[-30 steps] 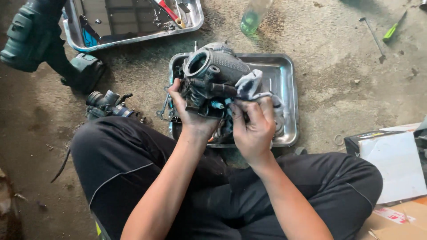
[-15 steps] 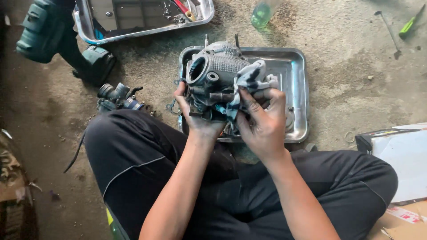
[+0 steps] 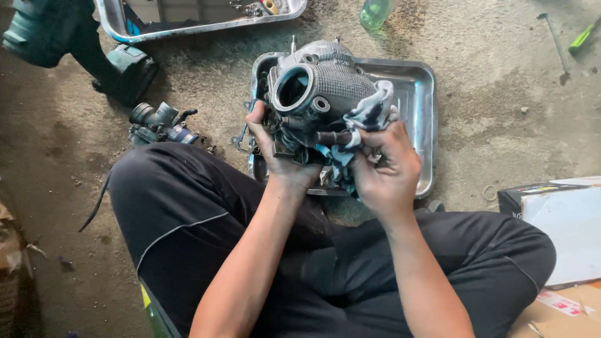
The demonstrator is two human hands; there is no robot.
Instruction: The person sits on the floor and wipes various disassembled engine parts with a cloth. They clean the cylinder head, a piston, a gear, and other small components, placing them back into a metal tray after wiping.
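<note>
Fingers of my left hand (image 3: pixel 275 150) wrap the grey engine cylinder head (image 3: pixel 322 94) from its left, above the steel tray (image 3: pixel 419 125), while my right hand (image 3: pixel 385 169) pinches a rag (image 3: pixel 369 116) against its right side.

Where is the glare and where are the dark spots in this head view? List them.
Head view: glare on the steel tray rim right of the engine part; deep shadow at the upper left; the left hand and right hand are evenly lit and sharp.
</note>
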